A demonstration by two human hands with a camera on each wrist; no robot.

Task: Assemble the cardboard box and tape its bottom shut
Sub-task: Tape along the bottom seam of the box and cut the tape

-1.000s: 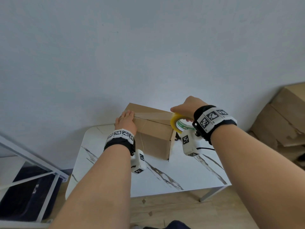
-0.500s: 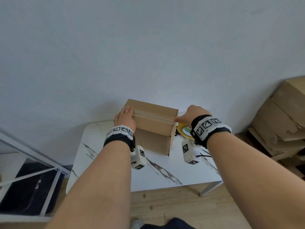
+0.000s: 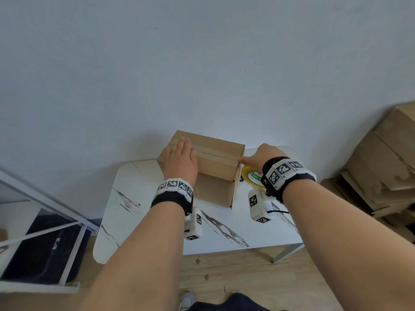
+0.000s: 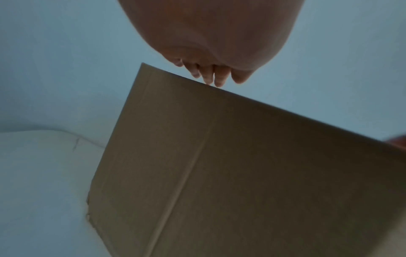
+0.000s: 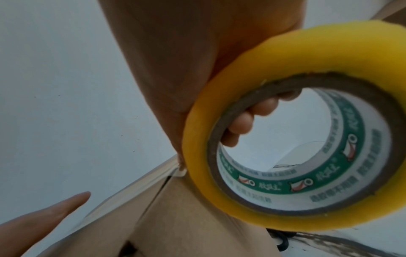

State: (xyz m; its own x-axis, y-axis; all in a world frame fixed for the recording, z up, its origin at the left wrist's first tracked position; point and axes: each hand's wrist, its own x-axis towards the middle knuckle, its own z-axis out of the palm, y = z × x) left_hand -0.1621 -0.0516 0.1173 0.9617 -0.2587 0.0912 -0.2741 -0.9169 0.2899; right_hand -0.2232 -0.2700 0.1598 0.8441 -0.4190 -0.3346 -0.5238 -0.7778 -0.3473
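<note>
A brown cardboard box (image 3: 215, 173) stands on the white marble-patterned table (image 3: 235, 227), its closed flaps facing up with a strip of clear tape along the seam. My left hand (image 3: 180, 160) lies flat with straight fingers on the left end of the box top; its fingertips (image 4: 211, 78) show over the box (image 4: 219, 173) edge. My right hand (image 3: 261, 157) grips a yellow tape roll (image 3: 252, 176) at the box's right top edge. Its fingers (image 5: 243, 125) curl through the core of the roll (image 5: 296, 130), and the thumb sits at the box corner (image 5: 182, 208).
A pile of flattened cardboard (image 3: 381, 167) lies on the floor at the right. A white metal frame (image 3: 45, 207) with a dark bag (image 3: 40, 248) under it stands at the left. A grey wall rises just behind the table. A black cable (image 5: 281, 241) lies beside the box.
My left hand has slid from the box's left edge onto its top and flattened. The right hand has carried the roll down past the right top edge.
</note>
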